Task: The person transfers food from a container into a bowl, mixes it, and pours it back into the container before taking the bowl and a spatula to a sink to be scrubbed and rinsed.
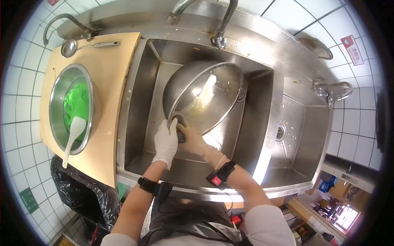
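A large steel bowl (pixel 223 92) lies tilted on its side in the left sink basin, with its mouth toward me. At its near rim, my left hand (pixel 165 141) in a white glove is closed on the edge. Right beside it, my right hand (pixel 196 140), gloved too, is closed around a dark grey scouring pad (pixel 181 136) and touches the inside of the bowl near the rim. Part of the pad is hidden by the fingers of both hands. Wet, yellowish residue and small bits cling to the bowl's inner wall.
On the wooden board (pixel 108 82) at left stand a steel bowl (pixel 52 110) with a green bag (pixel 76 100) and a white spatula (pixel 76 129), and a ladle (pixel 69 48). Faucets (pixel 220 41) overhang the sink. A second basin (pixel 301 143) lies right; a black bag (pixel 78 188) hangs lower left.
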